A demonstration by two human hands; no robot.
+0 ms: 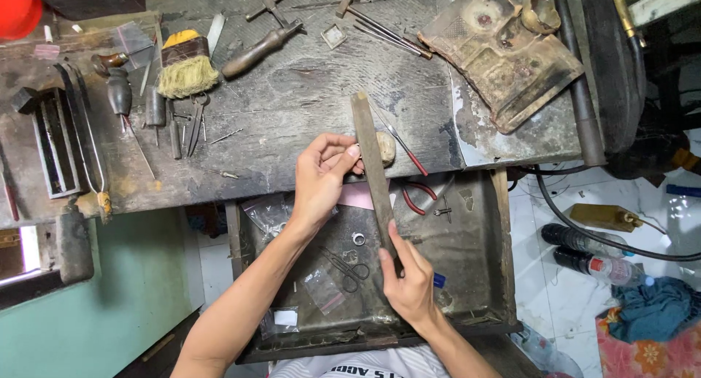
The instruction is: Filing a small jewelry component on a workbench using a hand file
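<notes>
1. Worn dark table [307, 93], scarred top, cluttered with hand tools; open metal drawer [504, 246] sits under its front edge, below both hands.
2. Left hand [325, 177]: fingers pinched shut on something small at the table edge, pressed against the side of the long flat file [372, 170]. Too small to tell what it is.
3. Right hand [409, 279]: clenched around the near end of the file, index finger laid along the blade.
4. File runs from the right hand up and away, far tip resting on the table just past the left hand. Slight tilt left at the far end.
5. Small rounded bench peg [385, 147] sticks out just right of the left fingertips, behind the file.
6. Red-handled pliers [416, 197] lie just right of the file, between the two hands' level.
7. Scissors [349, 267] in the drawer, just left of the right hand; small metal ring [358, 238] above them, beside the file.
8. Clear plastic bags [323, 289] in the drawer, under the left forearm.
9. Yellow bristle brush [187, 65] well up and left of the left hand.
10. Rusty metal plate [504, 53] far up and right of both hands.
</notes>
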